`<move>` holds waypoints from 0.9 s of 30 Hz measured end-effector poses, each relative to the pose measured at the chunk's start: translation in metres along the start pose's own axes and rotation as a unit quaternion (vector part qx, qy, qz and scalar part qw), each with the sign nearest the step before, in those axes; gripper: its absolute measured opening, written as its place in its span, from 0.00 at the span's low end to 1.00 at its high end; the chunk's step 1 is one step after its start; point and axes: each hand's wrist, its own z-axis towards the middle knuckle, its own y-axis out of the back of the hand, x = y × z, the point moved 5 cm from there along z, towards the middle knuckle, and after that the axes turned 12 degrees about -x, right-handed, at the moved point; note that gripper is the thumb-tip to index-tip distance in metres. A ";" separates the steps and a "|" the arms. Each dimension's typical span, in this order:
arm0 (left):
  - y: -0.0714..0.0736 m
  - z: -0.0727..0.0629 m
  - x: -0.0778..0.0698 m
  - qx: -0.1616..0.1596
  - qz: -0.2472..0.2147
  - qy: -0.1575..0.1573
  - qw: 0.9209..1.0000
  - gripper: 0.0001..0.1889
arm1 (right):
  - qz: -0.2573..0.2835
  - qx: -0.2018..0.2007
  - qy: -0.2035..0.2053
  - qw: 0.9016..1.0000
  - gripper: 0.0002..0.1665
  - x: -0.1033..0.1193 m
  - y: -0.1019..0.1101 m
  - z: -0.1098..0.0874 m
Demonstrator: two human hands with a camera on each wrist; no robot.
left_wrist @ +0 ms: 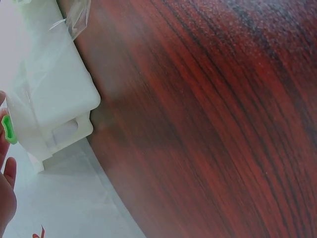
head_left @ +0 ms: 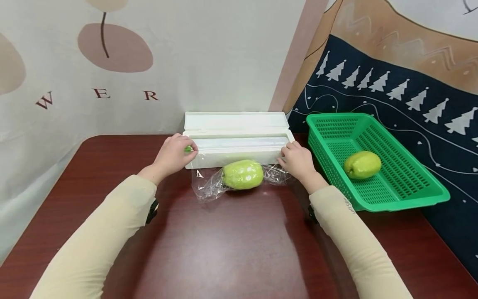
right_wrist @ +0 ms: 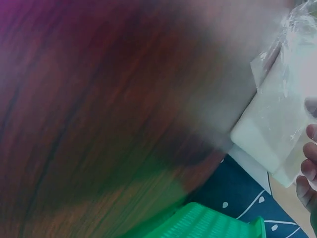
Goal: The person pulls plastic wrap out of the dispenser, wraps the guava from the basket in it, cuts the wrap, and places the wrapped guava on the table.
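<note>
A long white cling film box (head_left: 239,155) stands with its lid up at the back of the table. Clear film (head_left: 209,187) hangs over its front and lies bunched around a yellow-green oval fruit (head_left: 243,174). At the box's left end my left hand (head_left: 175,155) pinches a small green slide cutter (left_wrist: 9,130) between thumb and fingers. My right hand (head_left: 296,160) grips the box's front right corner, its fingers (right_wrist: 309,151) curled by the edge where film lies over the wall.
A green plastic basket (head_left: 377,203) stands to the right, holding another yellow-green fruit (head_left: 362,165). The dark red wooden table (head_left: 224,249) stretches in front of the box. Printed cloth (head_left: 224,54) hangs close behind the box.
</note>
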 end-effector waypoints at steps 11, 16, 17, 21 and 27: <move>0.002 0.000 0.000 -0.002 0.001 0.000 1.000 0.05 | -0.006 -0.001 0.006 1.000 0.18 0.001 0.001 0.001; 0.000 0.000 -0.001 -0.001 -0.007 0.001 1.000 0.05 | -0.037 -0.020 0.040 0.998 0.14 0.005 -0.001 0.000; -0.001 0.000 -0.001 -0.002 -0.008 -0.001 1.000 0.05 | -0.039 -0.029 0.041 0.998 0.12 0.006 0.000 -0.001; 0.000 0.000 -0.002 -0.007 -0.008 -0.003 1.000 0.05 | -0.035 -0.053 0.037 0.997 0.09 0.004 0.002 -0.001; 0.001 0.001 0.000 -0.002 -0.004 0.002 1.000 0.05 | 0.004 -0.039 -0.019 0.999 0.07 -0.007 0.005 -0.002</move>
